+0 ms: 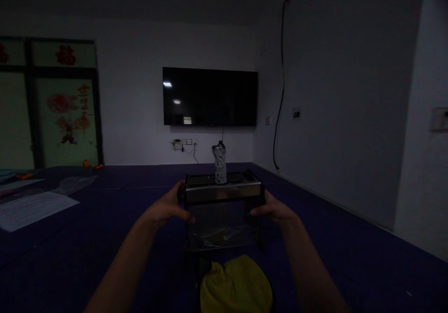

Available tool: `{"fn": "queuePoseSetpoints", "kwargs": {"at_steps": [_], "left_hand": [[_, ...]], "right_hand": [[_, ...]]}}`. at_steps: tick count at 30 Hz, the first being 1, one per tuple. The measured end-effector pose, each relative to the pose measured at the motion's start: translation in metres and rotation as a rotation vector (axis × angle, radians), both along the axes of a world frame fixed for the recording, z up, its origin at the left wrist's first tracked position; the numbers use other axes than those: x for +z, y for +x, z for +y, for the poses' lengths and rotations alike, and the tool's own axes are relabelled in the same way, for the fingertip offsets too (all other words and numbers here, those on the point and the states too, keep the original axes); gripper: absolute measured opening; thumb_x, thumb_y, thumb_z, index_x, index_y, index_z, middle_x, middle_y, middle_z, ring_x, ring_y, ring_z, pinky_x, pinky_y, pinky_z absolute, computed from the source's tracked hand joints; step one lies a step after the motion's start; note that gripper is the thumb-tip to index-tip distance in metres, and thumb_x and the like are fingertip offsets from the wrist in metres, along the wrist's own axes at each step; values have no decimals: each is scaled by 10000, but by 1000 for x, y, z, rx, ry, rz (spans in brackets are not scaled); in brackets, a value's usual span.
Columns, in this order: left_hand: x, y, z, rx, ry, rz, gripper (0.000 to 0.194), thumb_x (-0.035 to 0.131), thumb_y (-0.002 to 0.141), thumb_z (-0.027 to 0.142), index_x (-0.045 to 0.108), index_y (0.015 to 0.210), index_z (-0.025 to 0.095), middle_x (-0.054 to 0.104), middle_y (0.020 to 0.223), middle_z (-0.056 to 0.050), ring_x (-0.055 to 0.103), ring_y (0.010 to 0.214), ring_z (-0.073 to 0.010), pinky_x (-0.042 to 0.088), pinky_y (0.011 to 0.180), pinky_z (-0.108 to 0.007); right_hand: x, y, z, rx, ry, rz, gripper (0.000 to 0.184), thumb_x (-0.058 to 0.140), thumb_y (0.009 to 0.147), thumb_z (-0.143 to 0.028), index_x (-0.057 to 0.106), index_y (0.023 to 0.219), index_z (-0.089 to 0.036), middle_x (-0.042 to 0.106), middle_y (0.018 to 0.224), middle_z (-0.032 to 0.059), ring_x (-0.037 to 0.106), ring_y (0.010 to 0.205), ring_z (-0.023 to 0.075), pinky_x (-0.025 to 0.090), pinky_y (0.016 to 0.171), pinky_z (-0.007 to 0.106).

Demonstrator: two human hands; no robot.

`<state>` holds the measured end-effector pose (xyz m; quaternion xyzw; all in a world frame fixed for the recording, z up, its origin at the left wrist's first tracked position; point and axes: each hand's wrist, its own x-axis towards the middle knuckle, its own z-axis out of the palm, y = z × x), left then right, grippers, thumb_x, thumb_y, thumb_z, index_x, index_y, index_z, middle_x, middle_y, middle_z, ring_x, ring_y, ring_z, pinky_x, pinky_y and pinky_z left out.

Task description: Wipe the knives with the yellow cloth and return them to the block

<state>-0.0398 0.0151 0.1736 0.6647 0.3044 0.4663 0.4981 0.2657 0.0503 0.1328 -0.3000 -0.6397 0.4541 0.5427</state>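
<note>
Straight ahead of me stands a dark box-shaped frame (224,192) with a shiny metal band along its upper front and a see-through front panel. My left hand (171,205) is closed round its left side, thumb on the front. On the opposite side my right hand (273,208) grips it the same way, its thumb pressed to the front edge. A bottle (220,166) with a dark cap and patterned label rises upright at the top of the frame; whether it stands on it or behind it I cannot tell. Crumpled clear plastic (224,238) shows low inside or behind the panel.
A yellow cloth item (238,285) lies close to me below the frame. Paper sheets (38,210) and a clear plastic bag (75,184) lie at left on the dark blue surface. A television (210,97) hangs on the far wall; a cable (281,84) runs down the right wall.
</note>
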Motion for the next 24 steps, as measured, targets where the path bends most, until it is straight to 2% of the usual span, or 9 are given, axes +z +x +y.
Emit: {"fn": "queuePoseSetpoints", "kwargs": {"at_steps": [7, 12, 14, 16, 18, 21, 24], "left_hand": [[-5, -6, 13, 22, 30, 15, 1014, 773, 378, -19, 409, 1294, 220, 559, 1241, -97, 437, 1218, -271, 333, 1018, -402], [-16, -2, 29, 67, 47, 20, 898, 801, 491, 109, 420, 1297, 217, 463, 1344, -128, 435, 1226, -266, 334, 1024, -410], [-21, -2, 36, 110, 34, 2, 924, 803, 507, 128, 383, 1324, 222, 434, 1364, -149, 438, 1226, -273, 364, 1000, -412], [-25, -1, 40, 199, -8, -27, 941, 801, 511, 127, 360, 1338, 220, 440, 1351, -175, 473, 1195, -283, 410, 954, -413], [-27, -1, 43, 268, -60, -58, 876, 790, 523, 121, 402, 1305, 197, 489, 1300, -193, 547, 1112, -279, 446, 910, -407], [-27, 0, 42, 271, -117, -73, 704, 782, 534, 115, 507, 1182, 152, 597, 1166, -177, 627, 980, -255, 463, 887, -402], [-25, 3, 41, 234, -153, -61, 577, 782, 540, 117, 565, 1074, 138, 659, 1050, -146, 641, 953, -252, 459, 893, -405]], "right_hand": [[11, -16, 3, -28, 48, 102, 666, 768, 346, -152, 590, 984, -215, 673, 997, 21, 554, 1041, 273, 444, 862, 371], [15, -16, 7, -100, 66, 183, 644, 722, 336, -91, 606, 958, -215, 672, 986, 1, 540, 1052, 261, 443, 852, 332], [14, -12, 9, -153, 52, 216, 641, 711, 342, -81, 612, 961, -214, 665, 1002, 5, 526, 1073, 261, 450, 838, 322], [12, -4, 11, -211, 49, 257, 642, 708, 345, -78, 616, 966, -214, 654, 1028, 13, 522, 1078, 264, 469, 805, 316], [9, 9, 14, -278, 64, 294, 646, 713, 348, -81, 615, 970, -223, 647, 1023, 12, 537, 1050, 258, 492, 751, 307], [3, 35, 17, -401, 116, 338, 682, 726, 338, -75, 601, 987, -245, 640, 988, -12, 558, 998, 222, 505, 686, 264], [-4, 67, 19, -555, 163, 383, 722, 739, 297, -51, 592, 977, -243, 629, 958, -18, 571, 937, 198, 508, 632, 236]]}}
